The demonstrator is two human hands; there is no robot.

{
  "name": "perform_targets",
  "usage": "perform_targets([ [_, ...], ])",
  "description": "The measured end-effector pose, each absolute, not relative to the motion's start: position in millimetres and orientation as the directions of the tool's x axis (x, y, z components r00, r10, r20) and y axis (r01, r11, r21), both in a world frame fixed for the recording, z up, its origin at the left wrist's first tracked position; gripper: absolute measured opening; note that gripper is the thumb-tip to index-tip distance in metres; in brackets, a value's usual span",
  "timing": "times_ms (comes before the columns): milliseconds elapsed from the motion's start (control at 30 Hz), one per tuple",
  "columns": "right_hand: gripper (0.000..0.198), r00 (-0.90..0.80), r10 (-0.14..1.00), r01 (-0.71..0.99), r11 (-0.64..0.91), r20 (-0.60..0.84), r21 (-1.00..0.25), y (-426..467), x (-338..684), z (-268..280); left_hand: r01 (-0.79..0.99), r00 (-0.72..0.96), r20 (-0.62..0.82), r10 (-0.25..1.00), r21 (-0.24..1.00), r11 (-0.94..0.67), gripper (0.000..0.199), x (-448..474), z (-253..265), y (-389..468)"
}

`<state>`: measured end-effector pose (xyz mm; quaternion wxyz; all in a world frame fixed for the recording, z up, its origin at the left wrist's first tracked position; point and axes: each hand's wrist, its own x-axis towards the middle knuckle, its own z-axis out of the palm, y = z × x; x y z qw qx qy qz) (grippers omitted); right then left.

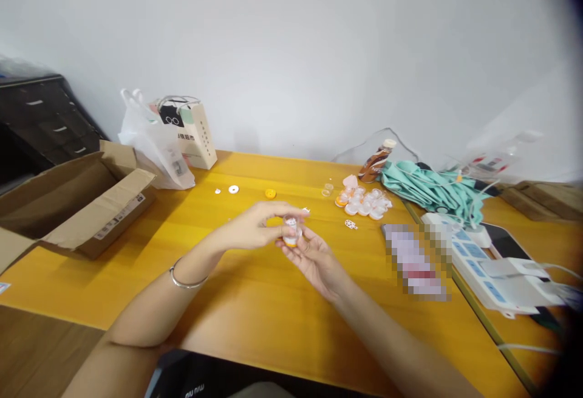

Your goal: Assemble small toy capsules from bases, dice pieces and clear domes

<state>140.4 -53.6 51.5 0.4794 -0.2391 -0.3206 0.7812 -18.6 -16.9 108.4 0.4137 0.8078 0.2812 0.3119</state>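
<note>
Over the middle of the table, a small clear container (292, 237) with white contents and an orange base sits between my two hands. My left hand (248, 226) pinches it from the left, fingers curved over its top. From the lower right, the thumb and fingers of my right hand (319, 259) grip its base. Just beyond my hands lies a small white piece (306, 210), partly hidden by my left fingers. Farther back are a yellow disc (270, 194), a white ring-shaped disc (233, 189) and a tiny white piece (217, 191).
Several clear containers (364, 202) cluster at right, near a clear cup (327, 189) and a white perforated piece (351, 224). A brown bottle (377, 161), teal umbrella (432, 188), power strip (478, 264) and blurred-out item (416, 261) stand rightward. An open cardboard box (109, 212) and bags (157, 143) occupy the left.
</note>
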Motion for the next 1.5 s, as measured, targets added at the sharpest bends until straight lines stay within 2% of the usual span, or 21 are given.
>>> perform_targets([
  [67, 0.033, -0.401, 0.914, -0.597, -0.313, -0.063, -0.739, -54, 143, 35, 0.325, 0.577, 0.276, 0.769, 0.786, -0.526, 0.022, -14, 95, -19],
  [133, 0.032, -0.379, 0.923, -0.598, -0.296, -0.063, -0.745, -54, 146, 20, 0.44, 0.485, 0.282, 0.828, 0.74, -0.509, 0.027, -11, 81, -21],
  [167, 0.032, -0.371, 0.926, -0.595, -0.297, -0.073, -0.747, -54, 148, 14, 0.459, 0.489, 0.277, 0.827, 0.724, -0.514, 0.032, -11, 76, -21],
  [267, 0.033, -0.389, 0.917, -0.556, -0.314, -0.094, -0.77, -53, 153, 1, 0.336, 0.667, 0.265, 0.697, 0.727, -0.599, 0.057, -17, 65, -21],
  [300, 0.033, -0.402, 0.911, -0.538, -0.317, -0.093, -0.781, -53, 155, -2, 0.273, 0.722, 0.268, 0.638, 0.737, -0.618, 0.056, -20, 64, -21],
  [367, 0.032, -0.416, 0.905, -0.509, -0.313, -0.089, -0.802, -53, 157, -6, 0.214, 0.755, 0.273, 0.596, 0.756, -0.618, 0.04, -23, 60, -20],
  [433, 0.03, -0.402, 0.912, -0.486, -0.29, -0.084, -0.824, -54, 157, -9, 0.266, 0.696, 0.268, 0.666, 0.766, -0.586, 0.027, -22, 55, -21],
  [500, 0.028, -0.372, 0.925, -0.448, -0.247, -0.072, -0.859, -54, 155, -12, 0.364, 0.58, 0.262, 0.771, 0.764, -0.533, 0.021, -18, 47, -24],
  [600, 0.028, -0.313, 0.95, -0.378, -0.137, -0.013, -0.916, -54, 150, -17, 0.476, 0.408, 0.25, 0.878, 0.762, -0.439, 0.02, -11, 35, -29],
  [700, 0.028, -0.278, 0.96, -0.341, -0.058, 0.041, -0.938, -56, 147, -20, 0.585, 0.301, 0.224, 0.927, 0.724, -0.365, 0.026, -10, 30, -33],
  [767, 0.028, -0.293, 0.955, -0.341, -0.067, 0.038, -0.938, -58, 146, -21, 0.599, 0.337, 0.199, 0.92, 0.709, -0.373, 0.027, -14, 32, -33],
  [867, 0.029, -0.344, 0.939, -0.372, -0.126, 0.01, -0.919, -60, 148, -21, 0.412, 0.593, 0.2, 0.78, 0.757, -0.508, 0.044, -21, 40, -31],
  [933, 0.027, -0.349, 0.937, -0.385, -0.136, 0.007, -0.913, -61, 149, -21, 0.287, 0.714, 0.223, 0.664, 0.772, -0.568, 0.042, -24, 44, -30],
  [967, 0.026, -0.337, 0.942, -0.387, -0.125, 0.014, -0.914, -61, 149, -20, 0.278, 0.723, 0.228, 0.652, 0.768, -0.577, 0.036, -25, 44, -30],
  [1067, 0.026, -0.269, 0.963, -0.368, -0.076, 0.028, -0.927, -60, 149, -19, 0.4, 0.592, 0.227, 0.773, 0.751, -0.526, 0.021, -21, 41, -32],
  [1133, 0.026, -0.245, 0.969, -0.343, -0.066, 0.021, -0.937, -60, 148, -20, 0.474, 0.495, 0.209, 0.843, 0.749, -0.463, 0.018, -17, 37, -34],
  [1367, 0.023, -0.222, 0.975, -0.327, -0.055, 0.02, -0.943, -64, 144, -23, 0.686, 0.26, 0.117, 0.959, 0.677, -0.268, 0.033, -12, 27, -38],
  [1433, 0.024, -0.248, 0.969, -0.36, -0.087, 0.005, -0.929, -65, 144, -21, 0.659, 0.324, 0.113, 0.939, 0.685, -0.31, 0.029, -16, 32, -37],
  [1500, 0.027, -0.276, 0.961, -0.411, -0.141, -0.025, -0.901, -65, 146, -19, 0.521, 0.498, 0.151, 0.854, 0.735, -0.434, 0.034, -22, 40, -34],
])
